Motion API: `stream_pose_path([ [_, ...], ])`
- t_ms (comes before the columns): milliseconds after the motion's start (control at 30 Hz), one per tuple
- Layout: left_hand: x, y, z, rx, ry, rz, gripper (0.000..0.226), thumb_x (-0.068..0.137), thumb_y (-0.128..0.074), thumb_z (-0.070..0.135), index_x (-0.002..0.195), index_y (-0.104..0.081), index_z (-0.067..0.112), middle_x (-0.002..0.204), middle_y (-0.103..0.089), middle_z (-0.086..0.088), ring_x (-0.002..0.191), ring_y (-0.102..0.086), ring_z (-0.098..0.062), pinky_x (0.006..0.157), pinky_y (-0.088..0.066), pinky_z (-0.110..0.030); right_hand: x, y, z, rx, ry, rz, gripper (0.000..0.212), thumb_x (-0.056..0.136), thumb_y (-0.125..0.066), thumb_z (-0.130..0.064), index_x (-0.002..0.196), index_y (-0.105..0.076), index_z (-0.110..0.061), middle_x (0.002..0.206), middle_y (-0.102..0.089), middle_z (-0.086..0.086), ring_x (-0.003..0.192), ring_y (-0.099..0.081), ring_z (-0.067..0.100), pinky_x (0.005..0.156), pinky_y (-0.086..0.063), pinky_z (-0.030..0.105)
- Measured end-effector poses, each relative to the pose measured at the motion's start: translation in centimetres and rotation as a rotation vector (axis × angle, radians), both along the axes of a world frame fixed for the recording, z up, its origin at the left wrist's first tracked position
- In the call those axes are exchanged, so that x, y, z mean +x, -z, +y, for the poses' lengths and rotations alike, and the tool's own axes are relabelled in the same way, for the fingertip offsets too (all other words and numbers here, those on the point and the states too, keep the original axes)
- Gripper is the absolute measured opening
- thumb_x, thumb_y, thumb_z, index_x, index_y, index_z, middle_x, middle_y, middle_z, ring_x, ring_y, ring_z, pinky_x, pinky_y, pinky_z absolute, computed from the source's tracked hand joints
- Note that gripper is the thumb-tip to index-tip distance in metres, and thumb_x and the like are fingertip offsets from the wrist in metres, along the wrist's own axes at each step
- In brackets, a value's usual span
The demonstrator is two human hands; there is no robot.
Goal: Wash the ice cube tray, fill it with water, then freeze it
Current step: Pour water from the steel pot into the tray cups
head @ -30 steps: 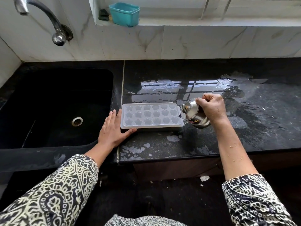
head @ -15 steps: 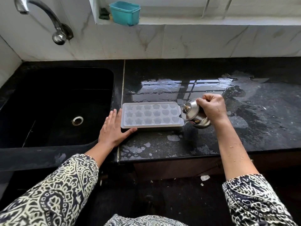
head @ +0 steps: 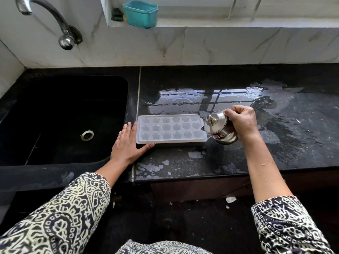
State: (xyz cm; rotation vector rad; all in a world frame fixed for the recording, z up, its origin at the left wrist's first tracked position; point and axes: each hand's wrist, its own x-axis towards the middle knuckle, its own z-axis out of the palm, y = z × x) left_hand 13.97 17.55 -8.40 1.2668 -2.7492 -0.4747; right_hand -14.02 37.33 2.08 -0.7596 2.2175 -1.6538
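A white ice cube tray point(head: 170, 129) with heart and flower cells lies flat on the wet black counter, just right of the sink. My left hand point(head: 127, 143) rests flat against the tray's left end, fingers spread, thumb along its near edge. My right hand point(head: 242, 121) grips a small steel lidded pot point(head: 219, 127), tilted left with its spout at the tray's right end, over the near right corner cell. I cannot make out a stream of water.
The black sink point(head: 64, 118) with its drain point(head: 87, 135) lies at the left, the steel tap point(head: 60, 28) above it. A teal tub point(head: 140, 13) stands on the window ledge. Puddles point(head: 198, 99) cover the counter point(head: 293, 143) behind the tray.
The steel pot has shifted slightly nearer along the tray's right end. My left hand and the tray have stayed put.
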Motion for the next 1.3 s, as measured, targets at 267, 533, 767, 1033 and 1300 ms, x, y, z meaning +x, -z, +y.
stream_pose_path([
  [267, 0.0, -0.1, 0.0, 0.001, 0.0, 0.003, 0.113, 0.068, -0.03, 0.087, 0.153, 0.008, 0.023, 0.162, 0.005, -0.003, 0.148, 0.009, -0.014, 0.117, 0.007, -0.031, -0.4, 0.5, 0.0, -0.06, 0.011, -0.093, 0.042, 0.081, -0.063, -0.005, 0.05, -0.037, -0.016, 0.04, -0.036, -0.015, 0.041, -0.033, 0.003, 0.044, -0.032, 0.017],
  [533, 0.0, 0.0, -0.1, 0.007, 0.003, 0.009, 0.119, 0.062, -0.022, 0.094, 0.153, 0.008, 0.023, 0.162, 0.006, -0.002, 0.147, 0.01, -0.013, 0.116, 0.007, -0.031, 0.0, 0.4, -0.2, 0.06, -0.017, 0.1, 0.041, 0.08, -0.064, -0.011, 0.048, -0.039, -0.017, 0.05, -0.038, -0.001, 0.049, -0.035, 0.011, 0.051, -0.032, 0.024],
  [767, 0.1, 0.1, -0.1, 0.001, 0.002, 0.015, 0.118, 0.063, -0.023, 0.093, 0.154, 0.006, 0.022, 0.162, 0.004, -0.003, 0.148, 0.009, -0.014, 0.116, 0.007, -0.031, 0.2, 0.2, -0.4, 0.08, -0.012, 0.122, 0.043, 0.081, -0.064, -0.011, 0.048, -0.037, -0.018, 0.049, -0.037, -0.002, 0.048, -0.034, 0.009, 0.048, -0.031, 0.022],
  [1033, 0.0, 0.0, -0.1, -0.002, 0.003, 0.009, 0.115, 0.067, -0.027, 0.09, 0.154, 0.007, 0.022, 0.162, 0.005, -0.004, 0.148, 0.01, -0.014, 0.117, 0.007, -0.031, -1.0, 1.1, 0.3, -0.066, 0.031, -0.122, 0.043, 0.079, -0.064, -0.009, 0.048, -0.037, -0.019, 0.044, -0.038, -0.01, 0.045, -0.034, 0.006, 0.047, -0.032, 0.021],
  [1300, 0.0, -0.2, 0.2, 0.004, -0.001, 0.02, 0.111, 0.071, -0.034, 0.085, 0.154, 0.006, 0.022, 0.162, 0.004, -0.005, 0.148, 0.008, -0.015, 0.119, 0.004, -0.033, -1.0, 1.5, -0.3, -0.347, 0.106, -0.5, 0.029, 0.08, -0.064, -0.003, 0.055, -0.058, -0.016, 0.056, -0.061, -0.006, 0.061, -0.056, 0.012, 0.063, -0.05, 0.027],
])
